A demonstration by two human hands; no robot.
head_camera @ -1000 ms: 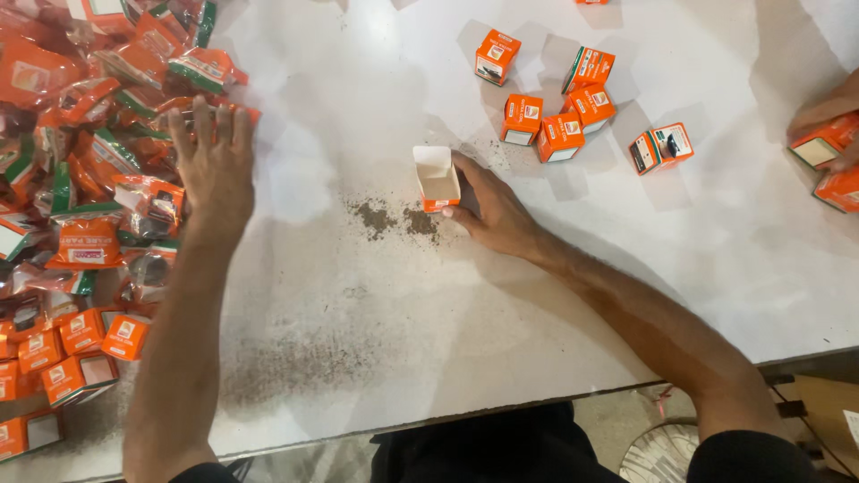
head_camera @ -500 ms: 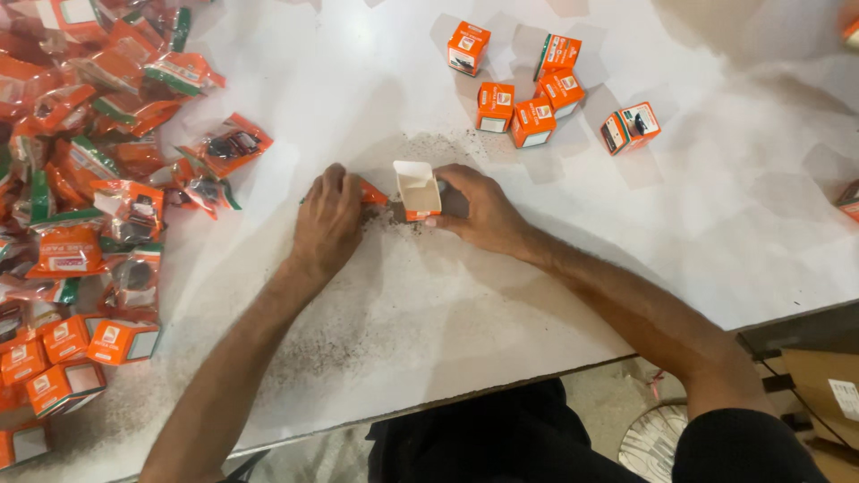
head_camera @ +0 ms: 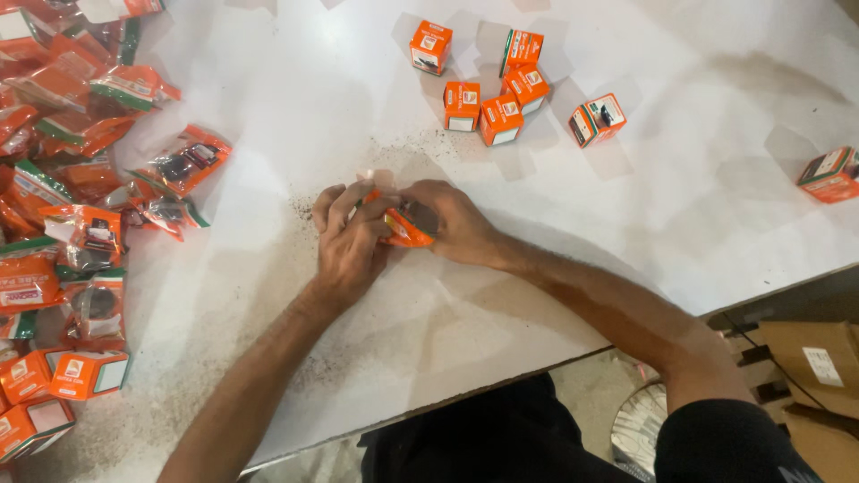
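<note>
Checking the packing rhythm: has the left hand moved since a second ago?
Yes. The left hand left the packet pile and moved right to the small orange box.

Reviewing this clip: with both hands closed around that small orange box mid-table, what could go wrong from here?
1. The left hand and right hand cover most of the orange box, so a flap could crumple unseen.
2. Dark grit on the white table beside the hands might get into the box.

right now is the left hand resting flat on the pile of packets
No, the left hand is at mid-table, closed with the right hand around a small orange box, apart from the packets.
</note>
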